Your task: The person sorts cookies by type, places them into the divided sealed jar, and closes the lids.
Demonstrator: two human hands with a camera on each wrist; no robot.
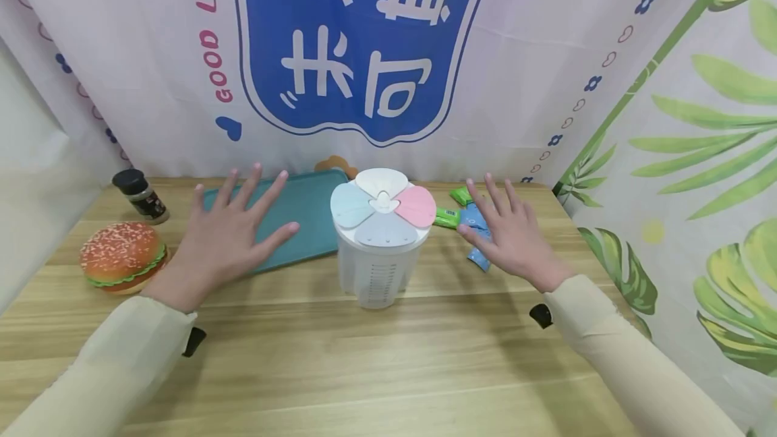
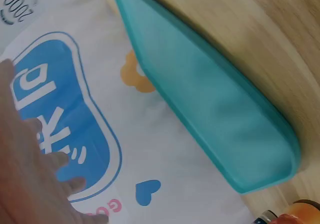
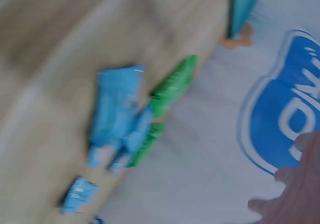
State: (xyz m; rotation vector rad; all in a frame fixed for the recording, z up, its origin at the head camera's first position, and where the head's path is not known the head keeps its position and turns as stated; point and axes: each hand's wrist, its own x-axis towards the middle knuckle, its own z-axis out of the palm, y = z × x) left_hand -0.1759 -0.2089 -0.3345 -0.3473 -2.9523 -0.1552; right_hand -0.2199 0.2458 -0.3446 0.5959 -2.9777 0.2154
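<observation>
I am standing in the room and I take the clear container as the centre of a clock, with twelve toward the white printed curtain. The container stands upright on the wooden table, between the two hands and touched by neither. It has a measuring scale on the front, and its lid has four petals: white at twelve, pink at three, grey-blue at six, pale blue at nine.

At nine o'clock is the left hand, its palm turned down and its fingers spread wide; it has hold of nothing. It is raised in the air, and from the head view it hides a part of the teal tray. This tray lies at about ten o'clock, and the left wrist view shows its low raised rim.

At three o'clock is the right hand, also with straight, parted fingers and nothing in its grasp. Near it, between two and three o'clock, lie green packets and blue packets in a loose group; in the right wrist view, which is blurred, one small blue packet is a little apart.

Farther out, close to nine o'clock, sits a burger with seeds on its bun. A black-capped jar is just behind it, toward ten.
</observation>
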